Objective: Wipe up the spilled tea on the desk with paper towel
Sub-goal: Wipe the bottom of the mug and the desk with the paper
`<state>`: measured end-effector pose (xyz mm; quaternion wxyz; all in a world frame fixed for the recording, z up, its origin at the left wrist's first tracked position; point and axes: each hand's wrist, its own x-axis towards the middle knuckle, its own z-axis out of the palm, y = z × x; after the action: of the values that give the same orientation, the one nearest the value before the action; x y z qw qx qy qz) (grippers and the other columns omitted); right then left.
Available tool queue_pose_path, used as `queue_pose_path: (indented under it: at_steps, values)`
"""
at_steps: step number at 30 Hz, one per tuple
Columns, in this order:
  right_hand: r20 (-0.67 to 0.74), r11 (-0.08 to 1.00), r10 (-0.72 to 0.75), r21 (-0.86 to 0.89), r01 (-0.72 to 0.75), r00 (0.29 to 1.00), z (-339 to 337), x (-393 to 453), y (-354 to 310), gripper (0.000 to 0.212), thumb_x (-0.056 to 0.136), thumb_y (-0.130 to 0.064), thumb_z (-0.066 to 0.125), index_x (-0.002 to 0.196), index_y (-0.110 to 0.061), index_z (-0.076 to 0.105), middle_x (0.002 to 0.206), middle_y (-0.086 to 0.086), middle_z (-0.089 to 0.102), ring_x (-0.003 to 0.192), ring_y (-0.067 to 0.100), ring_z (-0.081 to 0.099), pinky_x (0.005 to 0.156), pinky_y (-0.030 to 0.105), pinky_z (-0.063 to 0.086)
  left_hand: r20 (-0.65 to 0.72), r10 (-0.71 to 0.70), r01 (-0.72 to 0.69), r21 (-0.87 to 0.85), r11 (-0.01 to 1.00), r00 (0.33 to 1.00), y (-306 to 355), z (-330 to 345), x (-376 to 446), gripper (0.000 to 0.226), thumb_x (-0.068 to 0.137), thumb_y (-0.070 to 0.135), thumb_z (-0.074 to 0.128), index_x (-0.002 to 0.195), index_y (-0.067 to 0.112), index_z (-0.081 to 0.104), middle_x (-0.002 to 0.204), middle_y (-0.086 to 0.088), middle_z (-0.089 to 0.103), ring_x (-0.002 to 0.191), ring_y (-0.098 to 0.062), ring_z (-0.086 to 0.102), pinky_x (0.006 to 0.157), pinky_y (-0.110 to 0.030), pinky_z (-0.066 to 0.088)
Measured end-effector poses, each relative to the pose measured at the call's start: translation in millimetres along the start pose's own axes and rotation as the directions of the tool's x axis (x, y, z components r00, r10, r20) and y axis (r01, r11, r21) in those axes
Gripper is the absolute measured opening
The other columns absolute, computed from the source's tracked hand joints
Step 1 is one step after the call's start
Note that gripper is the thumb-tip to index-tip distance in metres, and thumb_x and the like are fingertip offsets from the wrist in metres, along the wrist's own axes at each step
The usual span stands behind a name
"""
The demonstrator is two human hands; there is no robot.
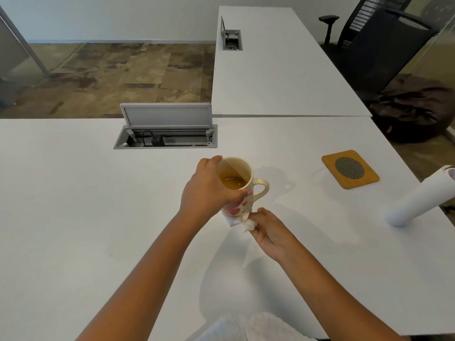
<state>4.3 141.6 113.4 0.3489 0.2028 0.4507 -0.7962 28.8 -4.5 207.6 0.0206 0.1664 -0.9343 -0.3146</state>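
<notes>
My left hand grips a cream mug with red hearts by its body, holding it tilted above the white desk. Brown tea sits in the bottom of the mug, and its handle points right. My right hand pinches a crumpled white paper towel pressed against the mug's underside. No puddle of tea shows on the desk surface.
A paper towel roll lies at the right edge of the desk. A wooden coaster with a round mesh centre sits right of the mug. An open cable tray is set into the desk behind it. A black office chair stands at the far right.
</notes>
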Motion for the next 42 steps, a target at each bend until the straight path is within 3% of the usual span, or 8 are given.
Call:
queue_pose_path:
  at_steps: [6,13,17,21,26,30,36,42]
  values:
    - [0.030,0.907,0.040,0.418,-0.049,0.999,-0.2,-1.6,-2.4,0.018,0.085,0.006,0.054,0.102,0.000,0.054,0.095,0.018,0.060,0.083,0.021,0.059,0.058,0.023,0.056,0.002,0.019,-0.019,0.012,1.000,1.000,1.5,0.5,-0.5,0.095,0.062,0.059,0.072,0.140,0.024,0.030,0.141,0.002,0.039,0.119,-0.018,0.048,0.085,-0.028,0.044]
    - [0.117,0.925,-0.004,0.377,-0.041,0.993,1.7,7.7,-12.4,0.039,0.089,-0.010,0.056,0.127,-0.007,0.050,0.108,0.015,0.065,0.102,0.024,0.062,0.072,0.032,0.060,0.040,0.097,-0.096,-0.014,0.995,0.994,12.2,-0.6,-9.1,0.096,0.061,0.058,0.074,0.140,0.025,0.030,0.139,0.004,0.039,0.118,-0.016,0.047,0.086,-0.028,0.045]
    - [0.266,0.889,0.018,0.436,-0.136,0.964,7.0,8.0,-6.2,0.078,0.052,-0.011,0.086,0.122,-0.010,0.052,0.101,0.017,0.070,0.102,0.028,0.061,0.074,0.040,0.059,0.044,0.136,-0.134,-0.043,0.990,0.990,20.8,0.5,-9.7,0.096,0.061,0.057,0.075,0.140,0.026,0.030,0.139,0.005,0.039,0.118,-0.014,0.047,0.086,-0.025,0.044]
    - [0.269,0.924,0.044,0.354,-0.142,0.962,14.4,7.6,-2.2,0.056,0.068,-0.019,0.069,0.120,-0.013,0.051,0.108,0.015,0.064,0.104,0.028,0.058,0.086,0.045,0.052,0.021,0.132,-0.130,-0.073,0.989,0.991,22.0,-1.3,-6.2,0.095,0.061,0.056,0.075,0.140,0.026,0.031,0.139,0.006,0.039,0.118,-0.014,0.047,0.086,-0.025,0.043]
    - [0.289,0.925,0.028,0.355,-0.135,0.957,20.7,4.6,0.3,0.037,0.073,0.002,0.057,0.111,0.000,0.054,0.103,0.017,0.067,0.100,0.030,0.063,0.084,0.039,0.054,-0.029,0.112,-0.114,-0.096,0.989,0.993,16.0,-7.1,1.3,0.094,0.062,0.057,0.073,0.139,0.025,0.031,0.140,0.003,0.039,0.120,-0.016,0.045,0.088,-0.026,0.042]
    - [0.317,0.923,0.075,0.337,-0.187,0.945,19.2,-0.1,5.8,0.036,0.076,0.003,0.056,0.111,0.005,0.055,0.113,0.020,0.062,0.104,0.031,0.063,0.084,0.033,0.055,-0.047,0.100,-0.103,-0.082,0.991,0.994,10.7,-8.8,5.4,0.093,0.062,0.056,0.074,0.139,0.024,0.032,0.140,0.003,0.040,0.120,-0.015,0.046,0.084,-0.023,0.040]
    - [0.276,0.943,0.081,0.289,-0.163,0.958,6.2,-3.4,7.2,0.033,0.075,0.000,0.057,0.107,0.004,0.060,0.101,0.020,0.069,0.090,0.028,0.070,0.088,0.032,0.051,-0.051,0.057,-0.060,-0.060,0.996,0.997,-0.4,-6.5,8.3,0.092,0.063,0.056,0.074,0.139,0.023,0.033,0.140,0.001,0.040,0.119,-0.017,0.047,0.083,-0.025,0.041]
    - [0.142,0.925,0.028,0.373,-0.079,0.990,-4.7,-1.7,-1.5,0.021,0.076,0.000,0.059,0.097,-0.002,0.060,0.097,0.018,0.067,0.081,0.024,0.068,0.072,0.031,0.059,0.003,0.047,-0.046,-0.062,0.997,0.999,-6.2,-8.4,7.8,0.092,0.062,0.056,0.074,0.138,0.024,0.033,0.139,0.002,0.041,0.117,-0.016,0.047,0.086,-0.027,0.043]
